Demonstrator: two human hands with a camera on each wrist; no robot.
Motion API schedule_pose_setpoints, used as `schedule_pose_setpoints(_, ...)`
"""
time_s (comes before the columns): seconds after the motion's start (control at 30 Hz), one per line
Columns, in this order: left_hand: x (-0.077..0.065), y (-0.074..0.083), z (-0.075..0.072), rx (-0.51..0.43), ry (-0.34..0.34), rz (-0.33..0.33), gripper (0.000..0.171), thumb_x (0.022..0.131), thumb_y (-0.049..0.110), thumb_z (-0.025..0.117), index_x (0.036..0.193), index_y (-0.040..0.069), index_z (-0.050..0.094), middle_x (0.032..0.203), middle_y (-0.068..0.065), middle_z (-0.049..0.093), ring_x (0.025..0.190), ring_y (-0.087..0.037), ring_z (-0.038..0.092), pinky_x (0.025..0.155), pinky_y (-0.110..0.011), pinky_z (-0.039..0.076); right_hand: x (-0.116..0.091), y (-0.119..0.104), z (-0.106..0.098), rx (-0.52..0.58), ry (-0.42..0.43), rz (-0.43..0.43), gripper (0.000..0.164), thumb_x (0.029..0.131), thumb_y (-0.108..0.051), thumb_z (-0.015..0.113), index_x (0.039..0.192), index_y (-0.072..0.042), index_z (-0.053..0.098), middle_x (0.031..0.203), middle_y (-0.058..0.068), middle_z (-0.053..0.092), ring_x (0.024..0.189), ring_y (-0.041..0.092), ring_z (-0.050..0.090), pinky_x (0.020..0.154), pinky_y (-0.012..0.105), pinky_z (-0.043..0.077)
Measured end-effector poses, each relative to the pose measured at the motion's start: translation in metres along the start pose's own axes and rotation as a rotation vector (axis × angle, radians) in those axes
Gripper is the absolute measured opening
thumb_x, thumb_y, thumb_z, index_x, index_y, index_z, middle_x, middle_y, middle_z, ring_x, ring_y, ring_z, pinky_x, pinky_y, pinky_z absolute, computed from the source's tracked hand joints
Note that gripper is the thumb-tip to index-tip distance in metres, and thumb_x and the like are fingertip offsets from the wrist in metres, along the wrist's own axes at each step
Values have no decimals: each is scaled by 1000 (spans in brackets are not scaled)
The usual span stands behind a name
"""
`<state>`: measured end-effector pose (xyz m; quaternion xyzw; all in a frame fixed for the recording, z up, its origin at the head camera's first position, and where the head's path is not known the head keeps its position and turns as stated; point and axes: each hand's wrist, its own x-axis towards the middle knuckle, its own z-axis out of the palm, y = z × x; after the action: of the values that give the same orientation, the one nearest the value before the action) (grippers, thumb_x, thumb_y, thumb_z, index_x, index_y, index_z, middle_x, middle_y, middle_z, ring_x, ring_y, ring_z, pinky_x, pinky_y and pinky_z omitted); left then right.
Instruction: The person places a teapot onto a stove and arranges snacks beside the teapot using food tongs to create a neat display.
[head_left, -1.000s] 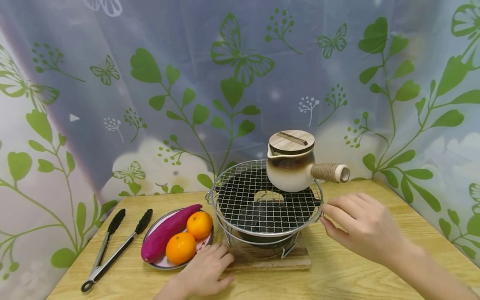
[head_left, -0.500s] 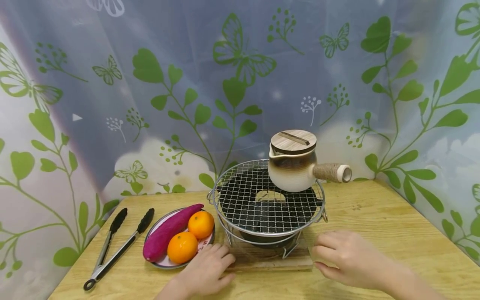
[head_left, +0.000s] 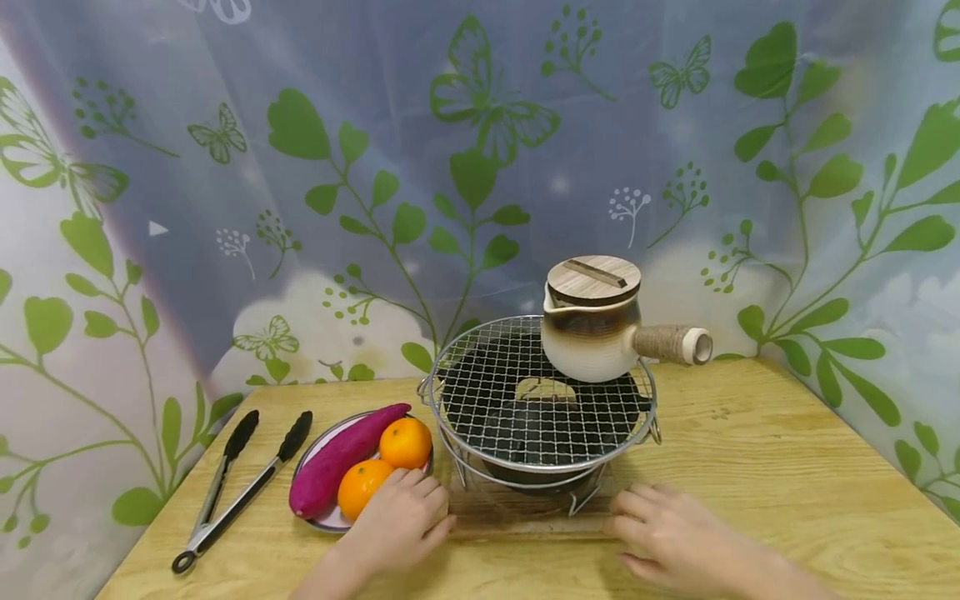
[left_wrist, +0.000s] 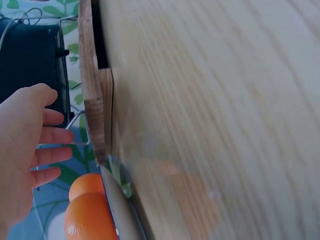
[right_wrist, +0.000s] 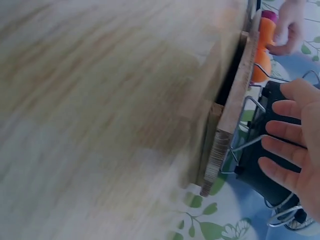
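My left hand (head_left: 401, 521) is at the left end of a wooden board (head_left: 517, 525), partly covering the nearer orange (head_left: 360, 487). Its fingers (left_wrist: 55, 136) look loosely straight in the left wrist view and hold nothing. At the board's right end is my right hand (head_left: 667, 533), its relaxed fingers (right_wrist: 284, 131) spread slightly before the dark stove (right_wrist: 265, 160). Whether either hand touches the board I cannot tell. The round stove stands on the board under a wire grill grate (head_left: 525, 425). A ceramic side-handled pot (head_left: 588, 350) with a wooden lid (head_left: 594, 279) sits at the grate's back right.
To the stove's left is an oval plate (head_left: 324, 527) bearing a purple sweet potato (head_left: 341, 465), the nearer orange and another orange (head_left: 406, 442). Black-tipped tongs (head_left: 236, 510) lie spread at the far left of the wooden table (head_left: 787, 467). A patterned curtain (head_left: 360, 83) hangs behind.
My right hand has come away from the grate's right edge, down and toward the board's right end. My left hand has shifted slightly left and up, over the nearer orange.
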<state>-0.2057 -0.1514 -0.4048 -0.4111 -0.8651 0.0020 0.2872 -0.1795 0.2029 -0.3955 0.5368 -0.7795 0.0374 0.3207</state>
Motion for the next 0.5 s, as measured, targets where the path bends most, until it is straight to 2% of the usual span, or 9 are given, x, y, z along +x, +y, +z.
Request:
schedule_pose_setpoints(0.1,0,-6,-3,8,44,-21,13,77,26,67,77,15,60,75,4,54,75,-16,49,70,-32,40,-1,-2,4,-21,-48,15,31,67,-30,76,94,-18,64,93,-6,57,81,11,54,63,26,48)
schedule_pose_setpoints(0.2,0,-13,-6,20,86,-46,14,76,24,66,81,11,65,78,1,57,77,-18,50,71,-34,41,-2,-3,8,-25,-72,8,33,66,-30,77,94,-18,63,94,-6,56,81,11,53,62,26,47)
schedule_pose_setpoints(0.3,-2,-22,-8,31,137,-75,13,77,24,64,78,10,62,76,1,55,76,-19,50,69,-35,41,-2,-4,11,-18,-73,-6,34,66,-29,77,95,-18,63,94,-7,55,81,10,52,63,26,47)
schedule_pose_setpoints(0.33,-3,-25,-9,35,154,-85,16,82,26,59,77,11,60,75,1,54,75,-20,50,69,-35,41,-2,-4,12,-18,-74,-11,35,65,-29,77,95,-18,63,94,-6,55,82,10,52,63,26,47)
schedule_pose_setpoints(0.37,-4,-29,-10,37,166,-93,16,81,25,59,76,10,60,75,1,54,74,-20,50,68,-35,42,-2,-5,13,-21,-78,-14,35,65,-30,78,95,-18,63,94,-6,55,82,10,52,62,26,47)
schedule_pose_setpoints(0.5,-11,-42,-16,47,159,-135,15,81,24,60,80,9,61,78,0,57,75,-21,52,68,-35,44,-3,-6,17,-53,-92,-32,40,64,-35,78,97,-18,64,94,-5,55,81,12,52,60,26,47)
